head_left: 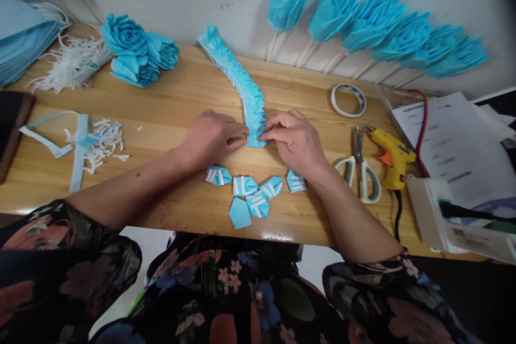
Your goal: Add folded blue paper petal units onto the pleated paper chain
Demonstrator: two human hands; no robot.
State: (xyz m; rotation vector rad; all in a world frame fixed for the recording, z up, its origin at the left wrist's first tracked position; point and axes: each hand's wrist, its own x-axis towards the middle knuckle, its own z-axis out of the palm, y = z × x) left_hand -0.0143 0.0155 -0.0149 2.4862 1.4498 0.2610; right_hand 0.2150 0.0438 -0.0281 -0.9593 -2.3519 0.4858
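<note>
A long curved strip of overlapping folded blue petals (237,76) lies on the wooden table, running from the back toward me. At its near end, my left hand (215,137) pinches the left edge between thumb and fingers. Opposite it, my right hand (293,137) pinches the right edge of the same end. Just below my hands are several loose folded blue pieces (257,204), most showing white tape strips on top. One plain blue pentagon (240,213) lies nearest the table edge. Part of another taped piece (296,180) sits beside my right wrist.
Blue paper roses on sticks (332,11) lean along the wall. Finished rose heads (135,48) sit back left, near white fringe (72,62). On the right are a tape roll (334,99), scissors (358,156), a yellow glue gun (393,158) and papers (447,140). Cut strips (83,145) lie left.
</note>
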